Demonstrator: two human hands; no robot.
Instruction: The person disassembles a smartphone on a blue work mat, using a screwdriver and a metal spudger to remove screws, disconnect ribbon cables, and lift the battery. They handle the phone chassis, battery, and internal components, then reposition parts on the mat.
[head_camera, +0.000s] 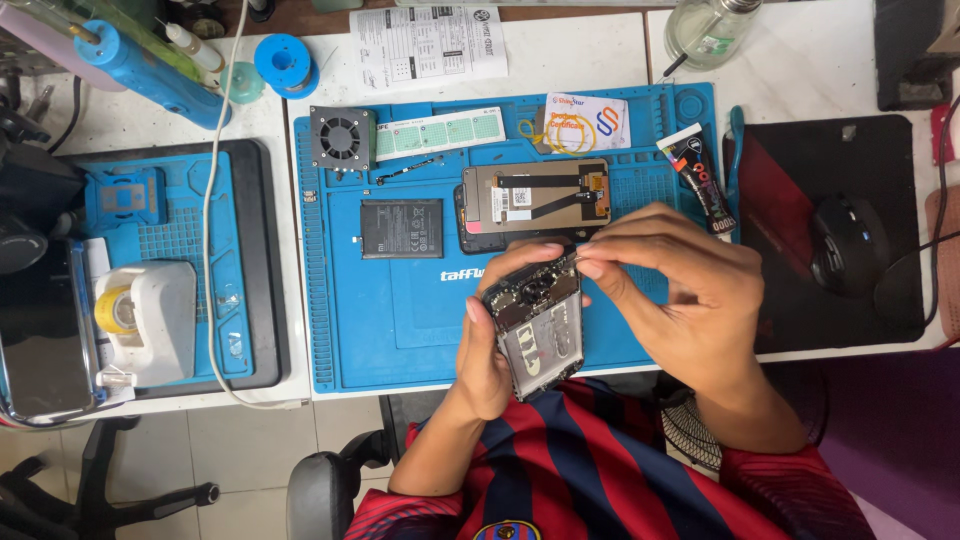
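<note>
**Opened phone held over a crowded repair mat**

A white workbench carries a blue repair mat (400, 320) whose near edge runs along the table front; the mat's lower left stretch lies bare. From left, a tape dispenser (145, 320), a small fan (342, 136), a flat battery (401, 228) and a detached screen panel (537, 194) sit well apart. The left hand (487, 345) wraps its fingers around an opened phone (537, 325), tilted above the mat's front edge. The right hand (680, 290) pinches thumb and forefinger closed at the phone's top corner. A mouse (848, 245) rests far right.
</note>
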